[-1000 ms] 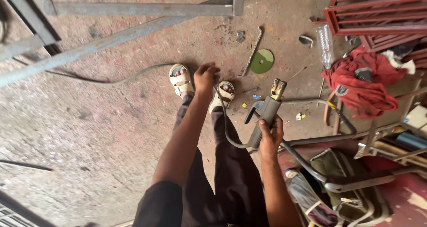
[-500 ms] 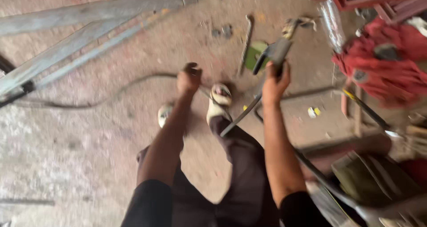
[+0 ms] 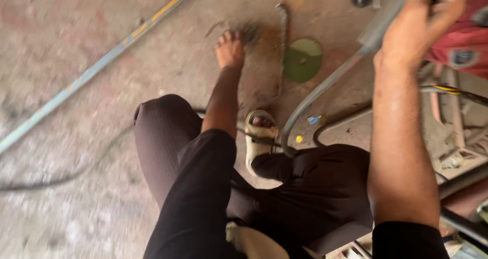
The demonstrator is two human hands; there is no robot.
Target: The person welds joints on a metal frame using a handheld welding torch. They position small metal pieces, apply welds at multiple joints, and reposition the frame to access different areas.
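Green grinding disc [image 3: 303, 60] lies flat on concrete floor [image 3: 76, 152]. Left hand [image 3: 230, 50], just left of disc, fingers spread, pressing onto floor by a bent metal bar [image 3: 282, 40]. Right hand [image 3: 432, 15], up-right of disc, wrapped round a grey power tool [image 3: 378, 23], cable [image 3: 310, 104] trailing towards sandal [image 3: 259, 137].

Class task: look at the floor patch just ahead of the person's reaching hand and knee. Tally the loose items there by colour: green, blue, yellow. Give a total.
Green: 1, the round disc
Blue: 1, the small scrap
Yellow: 1, the small bit
Total: 3
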